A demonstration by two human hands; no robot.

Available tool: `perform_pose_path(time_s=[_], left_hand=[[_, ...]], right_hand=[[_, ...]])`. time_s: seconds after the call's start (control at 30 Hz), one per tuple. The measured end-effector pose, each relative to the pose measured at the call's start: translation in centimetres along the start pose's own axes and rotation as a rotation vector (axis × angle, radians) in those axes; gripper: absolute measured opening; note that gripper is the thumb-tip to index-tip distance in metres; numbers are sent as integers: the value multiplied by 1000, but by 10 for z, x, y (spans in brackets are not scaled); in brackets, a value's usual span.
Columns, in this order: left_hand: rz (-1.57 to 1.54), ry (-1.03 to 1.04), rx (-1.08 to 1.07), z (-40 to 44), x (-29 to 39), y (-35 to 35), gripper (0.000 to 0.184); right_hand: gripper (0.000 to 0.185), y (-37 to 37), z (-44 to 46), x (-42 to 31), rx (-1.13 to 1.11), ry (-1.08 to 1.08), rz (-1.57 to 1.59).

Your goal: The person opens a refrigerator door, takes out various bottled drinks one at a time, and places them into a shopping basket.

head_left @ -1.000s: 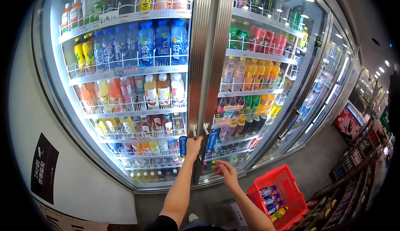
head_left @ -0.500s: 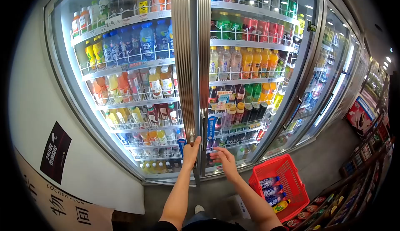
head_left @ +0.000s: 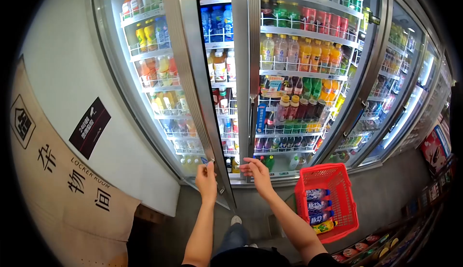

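Note:
The left cooler door stands partly swung out, with a gap at its right edge that bares shelves of bottles. My left hand is closed around the handle low on that door's edge. Just right of the gap, my right hand hangs with its fingers apart and nothing in them. It is in front of the lower part of the closed right cooler door. Blue bottles show through the opening, with juice bottles on the shelf below them.
On the floor at the right is a red basket holding several bottles. More cooler doors run off to the right. A shelf of packaged goods lies at lower right. A beige curtain hangs at the left.
The left door has swung outward from nearly closed, and my left hand has moved left and toward me with it. The view has shifted. My right hand stays apart from the doors.

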State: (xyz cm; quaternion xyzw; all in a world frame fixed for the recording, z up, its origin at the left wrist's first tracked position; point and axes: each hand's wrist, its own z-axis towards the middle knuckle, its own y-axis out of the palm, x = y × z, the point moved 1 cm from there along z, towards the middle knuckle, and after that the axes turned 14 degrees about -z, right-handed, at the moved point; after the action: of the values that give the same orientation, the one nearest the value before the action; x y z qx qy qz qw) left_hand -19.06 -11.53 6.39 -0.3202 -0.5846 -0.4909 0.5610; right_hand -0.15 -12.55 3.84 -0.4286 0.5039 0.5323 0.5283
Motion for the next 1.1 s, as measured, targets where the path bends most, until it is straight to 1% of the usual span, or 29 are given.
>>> perform_pose_path(time_s=[0.07, 0.1, 0.13, 0.17, 0.2, 0.27, 0.33, 0.4, 0.47, 0.5, 0.53, 0.6, 0.67, 0.73, 0.87, 0.93, 1.0, 1.07, 1.1], left_hand=[[46, 455, 270, -11, -7, -23, 23], [53, 460, 280, -20, -2, -31, 23], [169, 575, 341, -31, 10, -36, 21], [284, 691, 401, -39, 22, -39, 23], [283, 698, 408, -46, 29, -37, 23], [281, 1043, 171, -60, 42, -24, 21], [234, 1108, 14, -62, 55, -5, 17], [127, 877, -144, -44, 56, 14, 14], [-53, 328, -298, -6, 55, 30, 13], [-148, 162, -415, 25, 31, 33, 16], [-196, -42, -490, 42, 37, 35, 23], [-190, -119, -505, 72, 32, 33, 27], [-281, -273, -498, 89, 41, 25, 28], [-213, -178, -434, 102, 40, 25, 29], [-219, -198, -461, 97, 42, 14, 28], [-209, -166, -425, 96, 30, 11, 28], [-166, -180, -428, 96, 32, -3, 30], [-134, -145, -438, 95, 45, -18, 31], [-151, -155, -414, 90, 47, -26, 30]], right_hand=[[28, 11, -6, -2, -13, 15, 25], [28, 15, -6, 1, -26, 15, 43], [28, 18, -6, 2, -36, 12, 49], [28, 23, -6, 2, -50, 9, 46], [28, 25, -5, 1, -64, 5, 39], [29, 31, -5, -3, -63, -13, 39], [29, 33, -4, -7, -69, -21, 57], [29, 30, -5, -11, -71, -18, 47], [29, 27, -2, -19, -44, 14, 33], [29, 24, 1, -22, -39, 6, 31], [28, 21, 5, -25, -25, -5, 24], [28, 18, 10, -33, -4, -22, 13], [29, 17, 15, -40, 4, -23, -8], [28, 16, 31, -43, 1, -35, -14], [28, 31, 45, -48, -14, -57, -1], [29, 34, 57, -51, -35, -79, -38], [29, 45, 65, -54, -59, -78, -51], [30, 53, 83, -44, -66, -80, -35], [30, 54, 84, -46, -78, -81, -23]])
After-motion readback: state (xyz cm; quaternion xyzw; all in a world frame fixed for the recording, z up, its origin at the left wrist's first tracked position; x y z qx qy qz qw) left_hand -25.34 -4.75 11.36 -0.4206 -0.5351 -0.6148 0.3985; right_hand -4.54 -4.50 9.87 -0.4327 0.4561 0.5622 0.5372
